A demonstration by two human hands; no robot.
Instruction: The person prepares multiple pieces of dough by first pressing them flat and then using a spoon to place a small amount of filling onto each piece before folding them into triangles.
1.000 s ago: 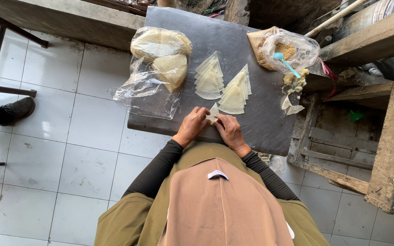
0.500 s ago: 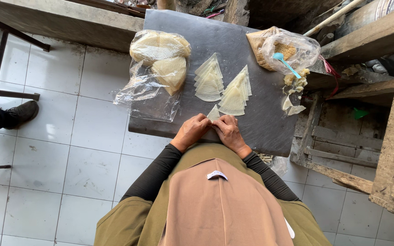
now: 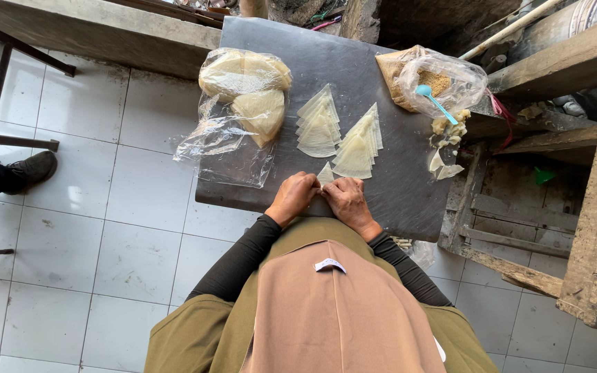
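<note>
Hands barely shifted | left hand (image 3: 294,197) and right hand (image 3: 345,200) together, pinching 1 pastry triangle (image 3: 325,174)

A clear plastic bag (image 3: 238,110) lay at the left of the dark grey board (image 3: 381,200), crumpled and partly open, with pale yellowish folded sheets bunched in its upper end and its empty lower end spread flat toward the board's near edge. At the board's far right corner sat a second clear bag (image 3: 437,83), rounded and puffed, holding brownish crumbly filling, with a light blue spoon (image 3: 435,102) poking out of its mouth.
</note>
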